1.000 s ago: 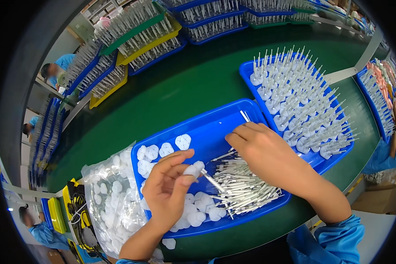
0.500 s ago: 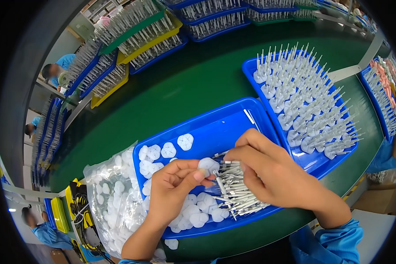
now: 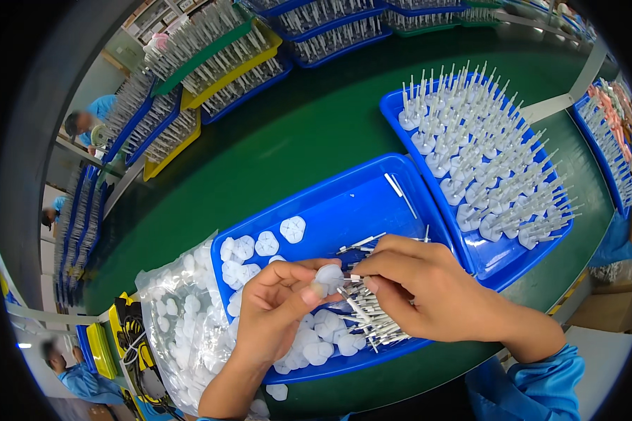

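My left hand [image 3: 277, 305] pinches a frosted white plastic disc [image 3: 328, 276] between thumb and fingers. From the right, my right hand [image 3: 439, 291] grips a thin white rod [image 3: 352, 279], its tip at the disc's edge; whether it has entered the disc I cannot tell. Both hands are over a blue tray [image 3: 337, 214]. Beneath them lies a heap of white rods [image 3: 376, 324], partly hidden by my right hand. Loose scalloped white discs [image 3: 318, 351] are piled at the tray's near left, and several more lie along its left side.
Right of the tray, another blue tray [image 3: 491, 261] carries many discs with upright rods [image 3: 470, 154]. A clear bag of discs [image 3: 182, 316] lies at left. Stacked filled trays [image 3: 225, 63] line the green table's [image 3: 260, 161] far side. Other people [image 3: 84, 375] sit beyond the left edge.
My right hand has come down from above the rod heap, and a rod in its fingers now meets the disc. My left hand keeps the disc, turned slightly.
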Motion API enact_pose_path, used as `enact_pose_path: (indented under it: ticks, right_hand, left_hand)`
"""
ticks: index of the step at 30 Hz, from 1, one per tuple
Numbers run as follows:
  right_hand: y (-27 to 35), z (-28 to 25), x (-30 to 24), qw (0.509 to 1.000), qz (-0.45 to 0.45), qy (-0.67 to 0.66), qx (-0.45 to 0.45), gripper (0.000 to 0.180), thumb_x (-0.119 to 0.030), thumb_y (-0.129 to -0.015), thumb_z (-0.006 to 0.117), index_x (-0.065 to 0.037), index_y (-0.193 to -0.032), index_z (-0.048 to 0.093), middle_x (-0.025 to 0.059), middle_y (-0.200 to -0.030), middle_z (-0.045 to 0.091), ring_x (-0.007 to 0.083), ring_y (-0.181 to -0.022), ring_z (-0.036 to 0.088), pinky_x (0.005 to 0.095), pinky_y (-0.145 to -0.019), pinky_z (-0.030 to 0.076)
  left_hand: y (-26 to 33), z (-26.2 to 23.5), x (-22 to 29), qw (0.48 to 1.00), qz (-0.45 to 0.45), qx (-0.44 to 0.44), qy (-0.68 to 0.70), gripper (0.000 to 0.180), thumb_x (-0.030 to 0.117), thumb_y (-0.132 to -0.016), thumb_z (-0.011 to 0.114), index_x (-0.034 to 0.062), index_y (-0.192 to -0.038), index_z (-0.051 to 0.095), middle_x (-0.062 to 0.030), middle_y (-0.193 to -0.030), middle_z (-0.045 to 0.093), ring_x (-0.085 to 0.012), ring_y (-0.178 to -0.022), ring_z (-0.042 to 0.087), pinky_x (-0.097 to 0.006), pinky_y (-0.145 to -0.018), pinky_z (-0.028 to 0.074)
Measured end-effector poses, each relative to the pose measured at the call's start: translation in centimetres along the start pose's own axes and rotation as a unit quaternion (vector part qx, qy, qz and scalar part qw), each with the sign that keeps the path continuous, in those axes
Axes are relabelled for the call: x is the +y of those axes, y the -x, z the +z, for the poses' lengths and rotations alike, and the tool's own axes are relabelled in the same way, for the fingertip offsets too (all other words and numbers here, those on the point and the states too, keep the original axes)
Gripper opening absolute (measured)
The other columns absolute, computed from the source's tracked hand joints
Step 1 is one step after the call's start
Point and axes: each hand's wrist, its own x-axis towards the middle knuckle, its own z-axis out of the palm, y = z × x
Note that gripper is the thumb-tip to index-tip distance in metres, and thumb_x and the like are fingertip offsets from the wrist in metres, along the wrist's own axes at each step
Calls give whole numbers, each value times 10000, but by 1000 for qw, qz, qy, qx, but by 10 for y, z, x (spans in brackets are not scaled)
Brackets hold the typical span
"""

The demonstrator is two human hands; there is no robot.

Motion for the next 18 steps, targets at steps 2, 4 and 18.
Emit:
enact_pose_path:
  ticks: [2, 4, 18]
  right_hand:
    - [0, 1, 5, 1000, -12, 5, 17, 164, 41, -877, 619, 35, -1034, 664, 156, -820, 638, 238, -576, 615, 337, -509, 470]
    - [0, 2, 0, 1000, 28, -6, 8, 82, 10, -895, 590, 40, -969, 611, 205, -742, 627, 345, -619, 635, 418, -543, 483]
    - [6, 14, 1, 998, 33, 42, -13, 178, -149, -985, 582, 21, -972, 528, 196, -580, 588, 376, -514, 613, 462, -472, 444]
  left_hand:
    - [0, 1, 0, 999, 21, -12, -24, 173, -41, -901, 679, -18, -1065, 630, -258, -1263, 618, -286, -1151, 631, -452, -953, 559]
    - [0, -1, -1, 997, 46, -22, -58, 220, -79, -868, 700, -23, -1071, 637, -248, -1263, 616, -283, -1165, 622, -441, -979, 543]
    - [1, 3, -9, 958, 188, -67, -208, 311, -148, -796, 723, -61, -1090, 670, -204, -1234, 599, -275, -1153, 614, -406, -998, 505]
